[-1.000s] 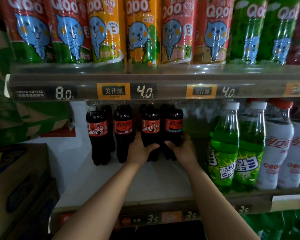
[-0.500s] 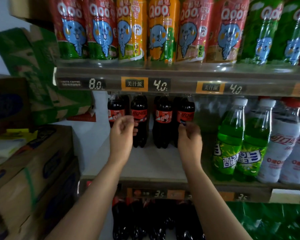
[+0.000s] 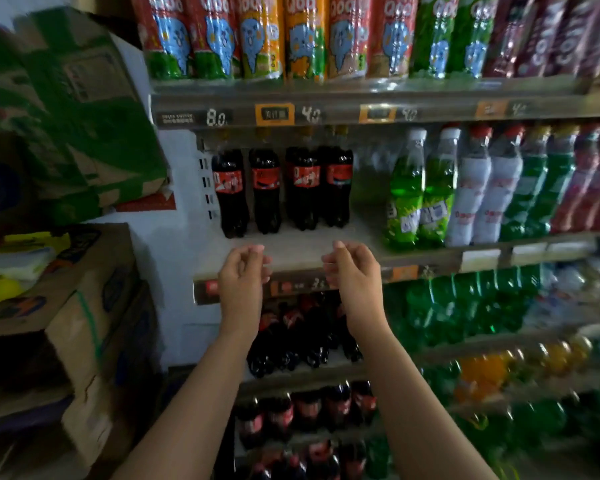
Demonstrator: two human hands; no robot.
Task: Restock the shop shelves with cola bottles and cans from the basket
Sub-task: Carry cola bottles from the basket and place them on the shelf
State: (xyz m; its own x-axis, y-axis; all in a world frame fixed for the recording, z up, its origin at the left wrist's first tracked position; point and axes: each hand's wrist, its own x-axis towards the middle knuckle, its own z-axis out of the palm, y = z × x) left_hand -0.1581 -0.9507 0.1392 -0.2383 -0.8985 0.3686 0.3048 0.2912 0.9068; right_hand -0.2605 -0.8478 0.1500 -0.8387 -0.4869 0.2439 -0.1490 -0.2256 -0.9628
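Four front cola bottles (image 3: 281, 188) on shelf (image 3: 302, 252), L hand (image 3: 242, 273), R hand (image 3: 353, 271) pulled back, loosely curled, empty.

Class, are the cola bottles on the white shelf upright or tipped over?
Upright: the cola bottles stand on their bases, necks pointing up.

This is a shop: drink shelves (image 3: 291, 252) with price tags (image 3: 274, 114), cola bottles (image 3: 267, 188), and cardboard boxes (image 3: 84, 306) stacked beside.
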